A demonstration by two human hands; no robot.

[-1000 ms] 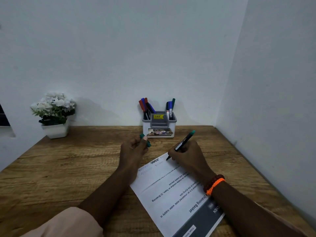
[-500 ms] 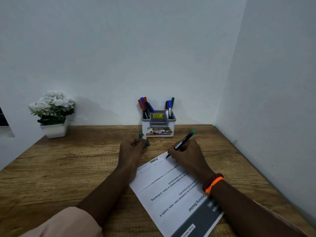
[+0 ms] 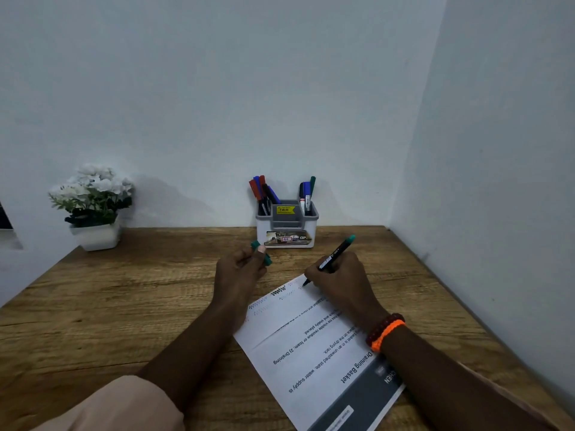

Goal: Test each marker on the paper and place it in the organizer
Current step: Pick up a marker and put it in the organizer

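My right hand (image 3: 342, 283) grips a black marker with a green end (image 3: 334, 255), its tip touching the far edge of the printed paper (image 3: 314, 346) on the wooden desk. Several zigzag test scribbles run along that edge of the paper. My left hand (image 3: 238, 270) rests at the paper's left corner and pinches the green cap (image 3: 263, 253). The white and grey organizer (image 3: 287, 225) stands against the back wall, just beyond both hands, with several red, blue, black and green markers upright in its two outer compartments.
A white pot of white flowers (image 3: 93, 206) sits at the desk's back left corner. Walls close the desk (image 3: 109, 306) at the back and along the right side. An orange and red bracelet (image 3: 385, 331) is on my right wrist.
The marker tip has stayed at the paper's far edge with only slight shifts. My left hand keeps the cap in the same place.
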